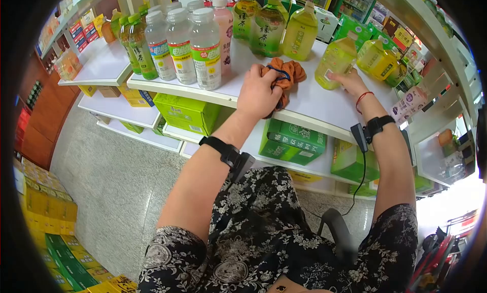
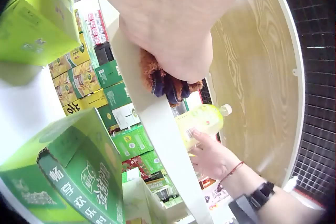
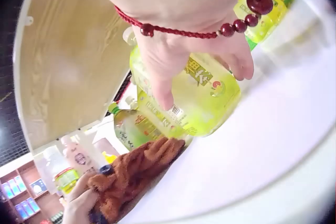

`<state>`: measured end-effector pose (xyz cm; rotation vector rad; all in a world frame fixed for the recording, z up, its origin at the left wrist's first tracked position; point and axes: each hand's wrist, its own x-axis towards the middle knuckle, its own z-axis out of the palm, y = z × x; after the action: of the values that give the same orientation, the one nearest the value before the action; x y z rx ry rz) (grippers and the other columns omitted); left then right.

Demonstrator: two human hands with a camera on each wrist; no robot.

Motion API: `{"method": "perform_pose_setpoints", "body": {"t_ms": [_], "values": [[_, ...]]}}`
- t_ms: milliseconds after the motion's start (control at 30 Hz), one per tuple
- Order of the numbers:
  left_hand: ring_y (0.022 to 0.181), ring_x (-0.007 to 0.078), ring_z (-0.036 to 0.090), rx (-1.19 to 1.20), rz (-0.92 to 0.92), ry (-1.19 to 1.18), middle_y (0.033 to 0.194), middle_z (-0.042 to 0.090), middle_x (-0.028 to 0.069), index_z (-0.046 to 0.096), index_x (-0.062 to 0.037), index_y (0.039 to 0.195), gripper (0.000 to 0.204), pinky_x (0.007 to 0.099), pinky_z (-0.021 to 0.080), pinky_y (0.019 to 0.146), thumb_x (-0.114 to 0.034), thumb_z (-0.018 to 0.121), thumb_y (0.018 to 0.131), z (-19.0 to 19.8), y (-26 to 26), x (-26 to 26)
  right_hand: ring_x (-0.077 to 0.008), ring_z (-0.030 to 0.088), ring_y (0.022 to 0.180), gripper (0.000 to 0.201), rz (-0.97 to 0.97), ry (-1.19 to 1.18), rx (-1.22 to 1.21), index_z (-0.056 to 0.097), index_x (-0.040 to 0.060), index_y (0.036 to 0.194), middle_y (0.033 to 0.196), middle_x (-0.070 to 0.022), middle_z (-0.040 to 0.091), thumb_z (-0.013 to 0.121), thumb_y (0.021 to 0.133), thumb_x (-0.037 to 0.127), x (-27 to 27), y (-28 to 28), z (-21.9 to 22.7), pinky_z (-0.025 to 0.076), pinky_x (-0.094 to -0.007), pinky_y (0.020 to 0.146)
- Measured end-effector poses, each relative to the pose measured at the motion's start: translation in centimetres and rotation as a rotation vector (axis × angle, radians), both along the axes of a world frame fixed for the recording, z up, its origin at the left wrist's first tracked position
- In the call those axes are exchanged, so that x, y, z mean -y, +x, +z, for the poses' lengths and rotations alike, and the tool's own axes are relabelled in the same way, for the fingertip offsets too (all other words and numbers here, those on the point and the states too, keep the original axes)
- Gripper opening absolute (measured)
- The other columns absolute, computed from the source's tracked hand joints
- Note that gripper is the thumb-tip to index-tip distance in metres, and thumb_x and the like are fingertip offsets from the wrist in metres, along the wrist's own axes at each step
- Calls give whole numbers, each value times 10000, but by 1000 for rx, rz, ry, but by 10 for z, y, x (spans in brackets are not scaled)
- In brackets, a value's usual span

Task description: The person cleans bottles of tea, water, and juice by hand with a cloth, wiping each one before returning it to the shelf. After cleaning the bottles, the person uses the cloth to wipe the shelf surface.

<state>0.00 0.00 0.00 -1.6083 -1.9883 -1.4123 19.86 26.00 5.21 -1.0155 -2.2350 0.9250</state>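
Note:
My left hand (image 1: 257, 94) holds a bunched orange-brown cloth (image 1: 291, 73) with a dark blue edge, on the white shelf (image 1: 319, 102) near its front edge. To the right, my right hand (image 1: 351, 84) grips a clear plastic bottle of yellow-green drink (image 1: 336, 57) low on its body. In the right wrist view, thumb and fingers lie on opposite sides of that bottle (image 3: 212, 100), which has yellow lettering. The cloth (image 2: 152, 74) shows just below my left hand in the left wrist view. Part of the cloth is hidden under the left fingers.
Several white-capped bottles (image 1: 205, 52) stand on the left of the shelf, with green tea bottles (image 1: 267, 31) and another yellow-green bottle (image 1: 300, 33) behind the cloth. More yellow bottles (image 1: 378, 59) stand at right. Green cartons (image 1: 293, 142) sit on the lower shelf. A cable (image 1: 361, 178) hangs from the right wrist.

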Motion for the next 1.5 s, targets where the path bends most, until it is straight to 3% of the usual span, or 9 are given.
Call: {"method": "perform_pose_setpoints", "body": {"t_ms": [67,167,267,400,500,667,1067,1167,1500], "values": [[991,390,484,17,-7,16,1080,488,200,627,-100,1008,270,436,441,881,-164,607,746,-1,5,4,-233,618,968,730,-169,64,165,545,9,1182,1066,-156,626,774,654,458,34,-5,27,496,-304,809],[983,389,484,-27,3,3,1076,486,201,624,-95,1002,262,439,441,874,-163,603,750,5,-12,3,-186,592,816,681,-198,-46,170,587,26,1119,1004,-121,629,782,629,456,15,-28,26,474,-305,630],[972,389,483,-23,4,6,1071,482,204,614,-81,983,243,446,440,861,-166,600,755,5,-8,3,-285,509,1120,828,-171,-183,279,423,113,1343,1279,-110,516,732,683,508,-16,-36,24,443,-434,892],[961,381,490,-17,20,-1,1039,481,198,613,-78,975,240,441,438,849,-156,605,748,3,-5,4,-293,478,1145,813,-156,-198,231,433,117,1334,1312,-101,488,725,690,518,-29,-49,22,416,-424,928],[963,375,497,-8,44,-12,1022,484,189,623,-89,988,255,434,438,847,-152,611,741,5,-4,5,-223,568,896,728,-174,-136,203,486,99,1255,1124,-82,581,736,700,498,-41,-61,19,482,-355,722],[970,378,495,2,20,15,1028,485,191,612,-83,1000,278,435,441,857,-153,611,731,3,-6,5,-86,351,428,520,-59,-65,-170,541,91,1082,701,20,521,780,711,366,-51,-77,2,227,-242,369],[1006,365,495,-1,28,-13,1076,490,188,597,-81,1000,269,431,448,868,-183,586,752,2,-4,11,-179,599,778,687,-389,38,4,511,29,1213,1006,-106,636,752,704,422,-46,-60,6,479,-321,617],[1006,363,496,23,23,-25,1079,492,186,603,-98,1013,278,428,448,868,-193,595,752,2,-3,13,-180,618,857,637,-426,368,-19,530,11,1215,1025,-120,639,727,728,372,-53,-45,11,494,-320,684],[1005,294,520,299,-115,266,1064,498,141,653,-60,1012,288,340,443,889,-66,585,732,14,-13,74,-115,565,1002,421,340,-69,-235,554,52,1219,1109,-41,611,616,871,281,157,-115,52,440,-265,816]]}}
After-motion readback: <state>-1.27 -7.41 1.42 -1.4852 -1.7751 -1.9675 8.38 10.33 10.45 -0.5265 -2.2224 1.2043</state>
